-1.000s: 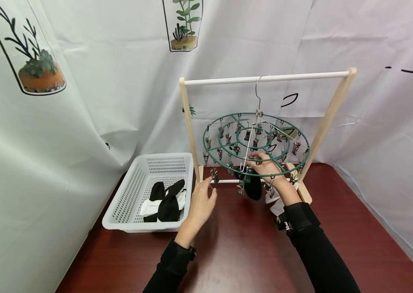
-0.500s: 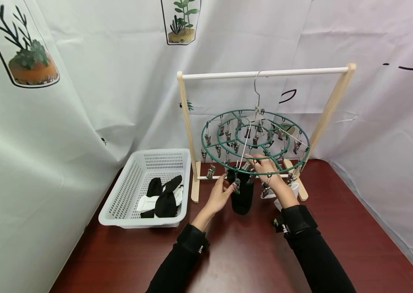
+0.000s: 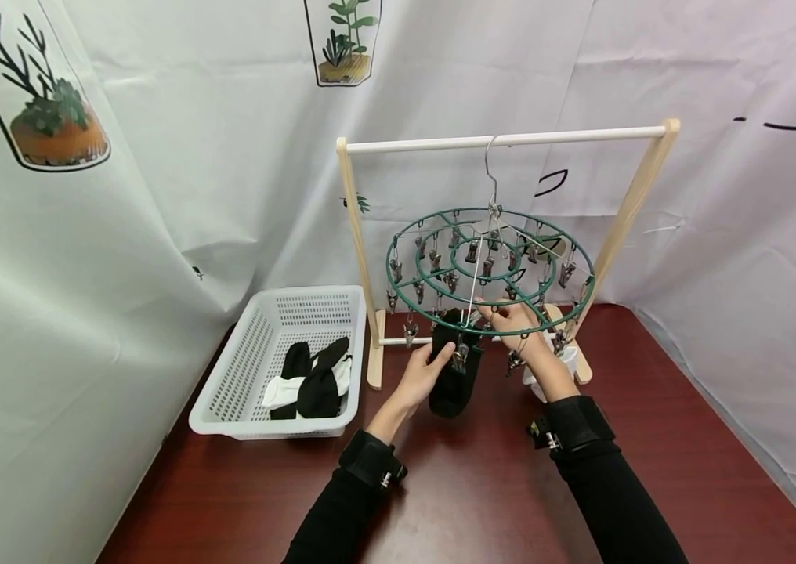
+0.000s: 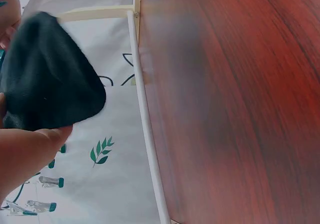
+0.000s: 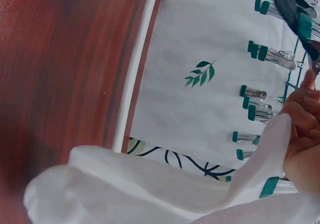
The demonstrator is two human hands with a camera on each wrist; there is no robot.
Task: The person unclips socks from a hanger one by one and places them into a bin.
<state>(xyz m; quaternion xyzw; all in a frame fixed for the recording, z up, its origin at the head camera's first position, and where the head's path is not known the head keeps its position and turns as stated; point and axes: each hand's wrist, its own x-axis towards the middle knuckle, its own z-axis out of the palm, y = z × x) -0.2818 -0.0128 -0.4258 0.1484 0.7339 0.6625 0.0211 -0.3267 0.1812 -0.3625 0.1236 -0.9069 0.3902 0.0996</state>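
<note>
A black sock hangs under the front of the round green clip hanger. My left hand pinches the sock's side, thumb in front; the left wrist view shows the dark cloth spread above the thumb. Under the ring, my right hand has its fingers on a metal clip at the sock's upper end. In the right wrist view, that clip's green tip lies against the black cloth, with my fingertips at its other end. White socks hang close by the right hand, partly behind the forearm in the head view.
Left of the wooden stand a white basket holds black and white socks. The hanger hooks over the stand's white top bar. Several metal clips dangle around the ring. A red-brown table lies beneath.
My left hand has come right from beside the basket and taken hold of the black sock, which now hangs farther left. The right hand has stayed under the ring near the clip.
</note>
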